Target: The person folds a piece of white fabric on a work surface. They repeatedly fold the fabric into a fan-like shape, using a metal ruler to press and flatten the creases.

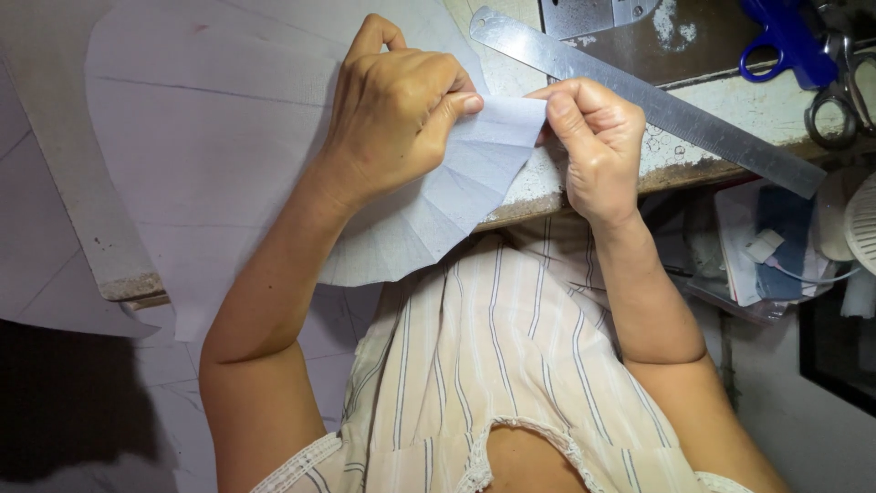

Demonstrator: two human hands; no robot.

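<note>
A large sheet of white pattern paper (210, 155) lies on the worn table and hangs over its near edge. Its right corner is folded into narrow fan-like pleats (456, 196). My left hand (392, 110) pinches the pleated corner from the left, thumb pressed on top. My right hand (593, 146) pinches the same corner from the right, between thumb and forefinger. The two hands are a few centimetres apart, above the table's edge.
A long steel ruler (657, 105) lies slanted on the table (757, 114) just behind my right hand. Blue-handled scissors (785, 41) and metal scissors (835, 100) rest at the far right. Cluttered papers (757, 251) sit below the table edge. More paper (46, 274) covers the floor at left.
</note>
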